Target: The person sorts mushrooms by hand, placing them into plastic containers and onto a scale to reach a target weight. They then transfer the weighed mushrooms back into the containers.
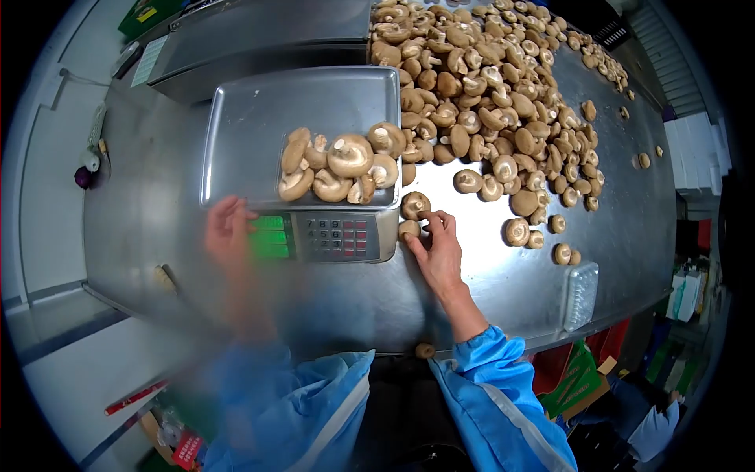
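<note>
Several brown mushrooms [351, 156] lie in a clear-looking tray on the metal pan [244, 118] of a digital scale, whose keypad [336, 234] and lit green display [271, 236] face me. My left hand [230, 226], blurred, hovers at the pan's front left corner beside the display; its finger state is smeared. Right of the scale, my right hand [442, 256] has thumb and fingers around a small mushroom [408, 230] on the steel table. Another mushroom [415, 205] sits just beyond those fingertips, against the scale's side.
A large heap of mushrooms [503, 102] covers the back right of the steel table [621, 189]. Stray mushrooms [517, 232] lie at its near edge. A clear plastic tray [581, 296] rests near the front right edge. One mushroom [425, 351] is at the table edge by my body.
</note>
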Available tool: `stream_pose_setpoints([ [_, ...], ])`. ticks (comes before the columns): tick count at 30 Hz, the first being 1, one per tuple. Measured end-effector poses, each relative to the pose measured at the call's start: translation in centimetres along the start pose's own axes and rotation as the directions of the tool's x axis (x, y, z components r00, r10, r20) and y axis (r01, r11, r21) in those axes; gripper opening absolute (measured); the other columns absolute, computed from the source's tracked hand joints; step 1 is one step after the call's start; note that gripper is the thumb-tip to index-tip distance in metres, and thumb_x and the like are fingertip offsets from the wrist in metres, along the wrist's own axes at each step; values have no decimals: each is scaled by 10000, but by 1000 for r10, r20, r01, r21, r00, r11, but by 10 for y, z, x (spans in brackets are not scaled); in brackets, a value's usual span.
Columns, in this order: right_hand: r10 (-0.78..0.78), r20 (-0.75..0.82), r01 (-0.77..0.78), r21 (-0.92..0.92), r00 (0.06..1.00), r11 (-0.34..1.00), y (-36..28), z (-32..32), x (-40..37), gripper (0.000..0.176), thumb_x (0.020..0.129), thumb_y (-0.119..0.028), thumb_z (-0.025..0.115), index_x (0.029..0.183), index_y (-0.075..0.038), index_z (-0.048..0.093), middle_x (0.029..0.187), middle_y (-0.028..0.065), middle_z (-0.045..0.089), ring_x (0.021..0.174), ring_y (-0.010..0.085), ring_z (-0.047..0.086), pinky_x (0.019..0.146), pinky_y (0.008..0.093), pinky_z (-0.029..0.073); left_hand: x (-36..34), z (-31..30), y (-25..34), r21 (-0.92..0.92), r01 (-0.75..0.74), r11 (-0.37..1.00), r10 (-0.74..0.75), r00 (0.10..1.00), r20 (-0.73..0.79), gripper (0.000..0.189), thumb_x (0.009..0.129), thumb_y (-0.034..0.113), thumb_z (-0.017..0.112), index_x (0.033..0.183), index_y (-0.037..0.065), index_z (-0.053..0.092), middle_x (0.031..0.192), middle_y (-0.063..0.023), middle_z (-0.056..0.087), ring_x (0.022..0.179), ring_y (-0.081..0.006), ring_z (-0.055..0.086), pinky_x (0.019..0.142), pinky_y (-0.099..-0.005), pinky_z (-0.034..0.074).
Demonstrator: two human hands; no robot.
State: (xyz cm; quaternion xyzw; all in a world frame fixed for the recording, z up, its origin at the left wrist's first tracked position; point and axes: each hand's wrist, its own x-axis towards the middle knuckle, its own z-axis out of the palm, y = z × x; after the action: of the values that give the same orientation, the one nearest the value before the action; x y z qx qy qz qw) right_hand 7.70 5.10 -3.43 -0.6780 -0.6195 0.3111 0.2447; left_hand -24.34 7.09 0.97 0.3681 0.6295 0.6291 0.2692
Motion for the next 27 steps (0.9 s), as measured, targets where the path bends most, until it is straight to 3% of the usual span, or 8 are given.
stream_pose_setpoints([
  [6,-168,-14,167,-36,986,985,-4,5,-12,401,848,-93,718,1231,-102,600,1379,146,433,947,274,644,816,389,559,0,7,26,-16,-76,997,72,984,-161,132,951,13,590,1078,3,625,805,-57,654,658,-73,569,586,-184,435],
  [10,-170,-40,174,129,985,976,7,7,-14,362,819,-49,736,1162,-90,626,1385,150,429,965,281,645,819,384,560,-9,15,41,1,-170,985,167,966,-196,130,945,10,595,1070,-10,621,806,-74,651,657,-90,585,584,-195,455],
  [15,-76,-43,86,332,996,940,32,7,-24,375,792,-25,755,1140,-67,623,1349,141,467,961,242,651,782,339,553,-39,33,43,45,-144,989,145,989,-13,138,930,-6,608,1067,-10,625,827,-80,654,659,-95,600,573,-205,475],
  [18,-56,-41,68,408,998,911,40,4,-29,377,794,-24,759,1144,-57,623,1336,127,484,950,202,652,764,304,547,-71,59,46,233,-213,949,162,962,219,159,921,-20,603,1076,-1,629,827,-71,656,652,-97,606,583,-208,490],
  [20,-53,-45,68,441,998,895,43,2,-30,379,795,-24,761,1148,-51,625,1326,119,497,940,181,650,756,286,545,-94,79,52,265,-92,960,10,956,294,171,908,-18,606,1072,15,641,811,-56,660,651,-92,614,591,-215,506],
  [22,-52,-54,72,471,997,879,44,-1,-30,381,795,-22,764,1150,-45,627,1310,112,514,928,167,648,752,274,544,-119,96,46,243,-115,963,2,907,420,136,895,-15,618,1021,11,661,791,-52,664,646,-90,617,586,-222,506],
  [24,-41,-57,64,504,998,861,45,-3,-31,382,793,-21,767,1149,-43,630,1287,113,535,919,161,642,747,266,545,-143,110,51,164,-225,960,97,822,562,100,870,-13,651,965,7,675,768,-56,666,635,-92,623,574,-226,497],
  [27,-11,-52,38,549,999,835,51,-1,-33,380,793,-23,769,1146,-38,632,1257,112,561,914,153,635,744,259,546,-164,116,42,102,-225,969,114,772,626,92,850,-16,677,940,2,676,768,-70,669,627,-109,631,566,-233,487],
])
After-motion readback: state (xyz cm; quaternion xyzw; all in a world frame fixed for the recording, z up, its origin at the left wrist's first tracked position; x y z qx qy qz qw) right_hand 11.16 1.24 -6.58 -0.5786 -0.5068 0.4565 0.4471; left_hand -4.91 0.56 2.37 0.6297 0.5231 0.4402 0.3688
